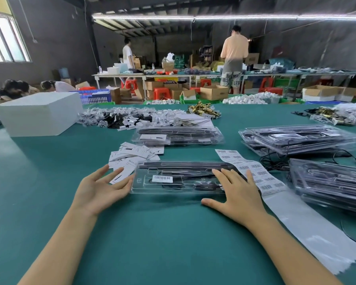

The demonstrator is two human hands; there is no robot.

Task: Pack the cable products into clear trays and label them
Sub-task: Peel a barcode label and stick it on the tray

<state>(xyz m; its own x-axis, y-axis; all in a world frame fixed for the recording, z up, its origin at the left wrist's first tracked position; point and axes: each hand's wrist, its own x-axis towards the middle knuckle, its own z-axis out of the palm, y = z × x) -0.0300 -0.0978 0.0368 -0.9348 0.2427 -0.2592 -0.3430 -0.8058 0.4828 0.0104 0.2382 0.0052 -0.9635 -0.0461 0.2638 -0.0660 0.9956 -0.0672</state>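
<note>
A worker's two bare hands frame a clear tray [173, 177] lying flat on a green table [152, 233]. The left hand [101, 188] is spread open, palm turned inward, its fingertips at the tray's left edge and holding nothing. The right hand [234, 194] lies flat with straight fingers over the tray's right end, thumb out on the cloth, gripping nothing. Inside the tray sit black cable parts, and a white barcode label [162, 178] is stuck on its lid; the print is too small to read. A label strip [253, 171] with rows of barcodes runs from beyond the tray under the right hand, its bare backing trailing toward the table's near right. A broad stretch of bare green cloth lies between the forearms and the near edge.

Just left of the tray lies a scatter of white cards [132, 155], their print illegible. Behind them rests a tray stack [179, 135], with more filled trays [300, 140] piled at right and another pile [333, 184] near the right edge, loose black cables [273, 161] between them. Farther back stand a white box [39, 114], bagged parts [121, 118] and brass fittings [203, 110]. Beyond the table, people [233, 58] work at benches among cartons [214, 91] and red stools [160, 92].
</note>
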